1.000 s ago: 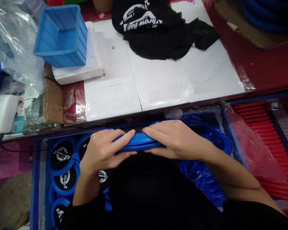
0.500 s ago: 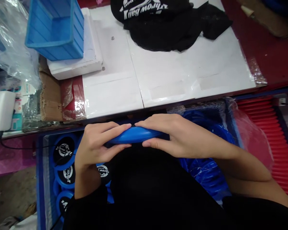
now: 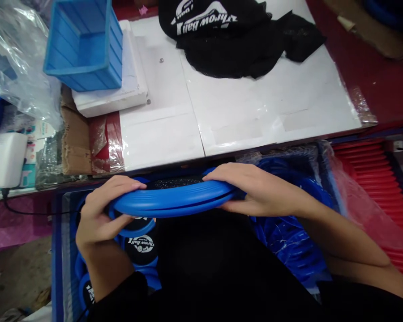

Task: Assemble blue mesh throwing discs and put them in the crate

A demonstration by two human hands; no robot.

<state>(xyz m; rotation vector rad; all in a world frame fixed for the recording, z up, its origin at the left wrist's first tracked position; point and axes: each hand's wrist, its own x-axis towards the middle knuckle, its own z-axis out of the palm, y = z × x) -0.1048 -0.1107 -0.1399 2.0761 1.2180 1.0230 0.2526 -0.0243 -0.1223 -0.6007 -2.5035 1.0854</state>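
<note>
Both hands grip a blue plastic ring (image 3: 174,201) with black mesh (image 3: 177,183) inside it, held edge-on in front of my body. My left hand (image 3: 104,208) pinches its left end, fingers on top and thumb beneath. At the right end, my right hand (image 3: 248,188) clasps the rim the same way. A dark slit runs along the ring's near edge. Finished-looking blue discs with black printed centres (image 3: 141,246) lie in a crate below my left hand. Bare blue rings (image 3: 289,241) fill the crate below my right forearm.
Black printed mesh pieces (image 3: 235,49) lie on the white worktop (image 3: 231,107). A blue bin (image 3: 83,49) stands on a white foam block (image 3: 134,96) at the left. Beside it are a white power bank with a cable (image 3: 6,161) and clear plastic (image 3: 23,58). Red rings (image 3: 379,192) are stacked at right.
My left hand has slid left along the rim, so the hands are farther apart. The ring has tipped, and more of its mesh and edge slit shows.
</note>
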